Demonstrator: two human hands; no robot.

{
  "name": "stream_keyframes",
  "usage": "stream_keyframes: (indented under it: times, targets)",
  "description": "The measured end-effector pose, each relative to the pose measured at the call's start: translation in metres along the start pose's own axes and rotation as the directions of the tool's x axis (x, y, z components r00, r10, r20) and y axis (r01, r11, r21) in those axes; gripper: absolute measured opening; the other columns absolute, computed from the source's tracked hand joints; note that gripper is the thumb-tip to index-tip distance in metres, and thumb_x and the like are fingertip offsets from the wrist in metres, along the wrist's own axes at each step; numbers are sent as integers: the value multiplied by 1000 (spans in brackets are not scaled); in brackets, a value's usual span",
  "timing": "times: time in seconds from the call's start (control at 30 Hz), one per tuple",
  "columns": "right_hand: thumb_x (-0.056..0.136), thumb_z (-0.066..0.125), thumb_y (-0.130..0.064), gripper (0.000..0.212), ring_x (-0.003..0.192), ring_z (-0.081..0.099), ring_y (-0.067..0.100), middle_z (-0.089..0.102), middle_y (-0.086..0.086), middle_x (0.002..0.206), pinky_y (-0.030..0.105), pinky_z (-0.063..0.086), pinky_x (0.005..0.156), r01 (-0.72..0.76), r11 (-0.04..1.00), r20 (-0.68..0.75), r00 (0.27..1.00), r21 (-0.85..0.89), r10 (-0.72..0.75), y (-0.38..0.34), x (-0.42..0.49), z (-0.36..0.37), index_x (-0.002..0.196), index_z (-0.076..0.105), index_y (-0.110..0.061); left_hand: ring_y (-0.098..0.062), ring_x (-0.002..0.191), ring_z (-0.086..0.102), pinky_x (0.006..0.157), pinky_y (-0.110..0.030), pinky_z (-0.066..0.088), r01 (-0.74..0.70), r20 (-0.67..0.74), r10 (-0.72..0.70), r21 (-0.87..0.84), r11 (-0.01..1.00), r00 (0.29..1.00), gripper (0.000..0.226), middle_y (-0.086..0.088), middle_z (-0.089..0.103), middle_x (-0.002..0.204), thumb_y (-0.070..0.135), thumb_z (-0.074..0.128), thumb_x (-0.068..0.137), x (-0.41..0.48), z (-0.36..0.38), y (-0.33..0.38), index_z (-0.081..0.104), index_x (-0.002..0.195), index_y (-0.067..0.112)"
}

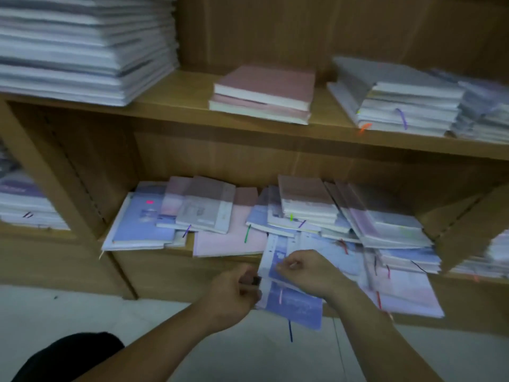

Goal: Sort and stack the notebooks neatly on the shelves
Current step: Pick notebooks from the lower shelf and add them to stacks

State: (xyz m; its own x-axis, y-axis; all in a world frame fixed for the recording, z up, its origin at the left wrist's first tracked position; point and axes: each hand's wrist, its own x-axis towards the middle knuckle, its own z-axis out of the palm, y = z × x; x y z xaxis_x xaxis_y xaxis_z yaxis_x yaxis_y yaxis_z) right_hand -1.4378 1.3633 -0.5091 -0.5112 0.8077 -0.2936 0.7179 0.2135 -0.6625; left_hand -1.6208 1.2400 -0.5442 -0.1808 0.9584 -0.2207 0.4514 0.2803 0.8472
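Plainly, the sorting is only partly done. On the upper shelf (187, 92) some order shows: a tall white stack (82, 45) at the left, a squared pink pair (264, 92) in the middle and a grey stack (399, 106) to the right, the last with its lower books fanned out of line. The lower shelf (165, 268) has the bulk of the work left, by the look of it: a heap (220, 216) of lilac, pink and grey notebooks lies slanted and overlapping, several jutting past the front edge.

At that edge a person holds a lilac notebook (294, 301), which hangs out beyond the shelf over the pale floor (82, 312). The left hand (234, 293) grips its left edge with curled fingers. The right hand (305, 271) lies on top with its fingers bent on the cover; motion blur hides whether they pinch or merely press, so that grip cannot be told.

The notebook is thin and soft-covered, lilac with a white band along its left side. A blue ribbon (290, 330) dangles from its lower edge. More than one book may be in hand; blur leaves that unclear.
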Motion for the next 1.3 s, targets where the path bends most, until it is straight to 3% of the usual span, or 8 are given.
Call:
stream_keyframes:
  times: [0.17, 0.27, 0.5, 0.7, 0.9, 1.03, 1.17, 1.3]
  targets:
    - [95, 68, -38, 31, 75, 61, 24, 64, 14, 78, 36, 49, 72, 40, 989, -96, 994, -139, -53, 2, 8, 20, 86, 72, -9, 5, 86, 63, 62, -2, 44, 86, 7, -85, -20, 996, 996, 14, 21, 67, 92, 21, 67, 92, 13, -15, -16, 67, 98, 33]
    - [98, 65, -37, 14, 71, 60, 8, 66, -8, 85, 16, 43, 62, 17, 999, -253, 967, -42, -27, 3, 14, 3, 102, 71, -26, 7, 89, 68, 63, -5, 48, 88, 47, -82, -147, 985, 996, 19, 25, 74, 93, 18, 63, 97, 21, -5, -10, 72, 101, 35]
    - [93, 72, -32, 20, 78, 65, 13, 70, -4, 89, 36, 53, 76, 48, 998, -416, 909, 39, -27, 10, 30, 0, 110, 74, -22, -6, 70, 57, 77, -39, 55, -5, -60, 7, 38, 999, 998, 21, 6, 63, 79, 36, 60, 93, 60, 11, 9, 62, 82, 19]
    - [89, 71, -50, 60, 124, 50, 30, 56, 6, 133, 49, 46, 102, 20, 902, -514, 816, -432, -264, -6, 93, -18, 137, 59, -18, -15, 85, 61, 88, -35, 53, -49, -123, 34, -121, 991, 992, 18, 3, 60, 98, 36, 64, 95, 71, -19, 30, 63, 102, 20]
    - [66, 79, -67, 64, 91, 62, 38, 72, 8, 98, 43, 52, 80, -159, 732, -480, 840, -663, -253, 3, 134, -28, 109, 75, -19, -13, 96, 67, 93, -27, 51, -37, -123, 23, -108, 994, 992, 28, 10, 61, 112, 35, 67, 95, 63, -42, 20, 66, 120, 22]
    - [83, 71, -51, 44, 96, 65, 35, 72, 6, 101, 39, 56, 80, -134, 635, -350, 908, -761, -228, -5, 136, -45, 116, 69, -22, -8, 90, 68, 93, -27, 52, -61, -130, 48, -94, 994, 990, 9, 18, 62, 106, 34, 67, 94, 50, -53, 25, 62, 101, 36]
    - [68, 81, -30, 22, 47, 59, 29, 60, 4, 54, 24, 36, 41, -111, 621, -470, 759, -776, -451, -21, 105, -56, 76, 66, -16, -1, 89, 68, 93, -28, 53, -62, -107, 48, -127, 990, 993, 7, 21, 65, 103, 37, 67, 95, 46, -50, 22, 62, 93, 42]
    - [65, 72, -35, 37, 55, 63, 27, 67, 3, 69, 27, 41, 45, -43, 665, -526, 651, -745, -547, -38, 58, -35, 97, 73, -18, 9, 77, 67, 75, -14, 56, 15, -100, -64, -429, 903, 993, 25, 10, 76, 99, 48, 59, 99, 48, -44, 38, 71, 99, 26]
